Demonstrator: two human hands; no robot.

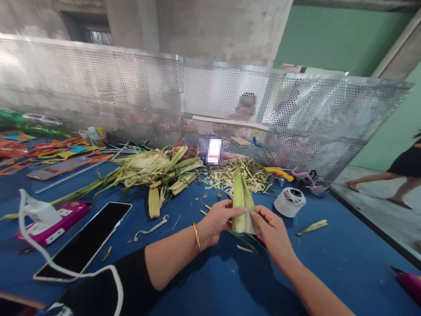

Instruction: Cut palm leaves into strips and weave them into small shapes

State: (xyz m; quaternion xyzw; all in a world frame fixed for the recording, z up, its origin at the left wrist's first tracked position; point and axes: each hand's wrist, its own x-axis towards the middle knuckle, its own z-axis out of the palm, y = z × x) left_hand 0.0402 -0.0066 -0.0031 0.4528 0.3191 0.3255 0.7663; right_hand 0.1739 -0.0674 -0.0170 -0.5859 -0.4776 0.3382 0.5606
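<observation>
A pale green folded palm leaf piece (242,199) stands upright above the blue table (210,272), its tip pointing up. My left hand (219,219), with a gold bangle on the wrist, pinches its lower left edge. My right hand (271,230) pinches its lower right edge, fingers closed on the leaf. Below my hands lie thin green leaf strips (241,240) and something red, mostly hidden.
A pile of palm leaves (154,169) and a heap of shredded trimmings (241,175) lie behind my hands. A white spool (290,201) sits at right, a phone (87,239) and pink power strip (55,219) at left. A perforated metal screen (131,96) borders the table; a person walks at far right.
</observation>
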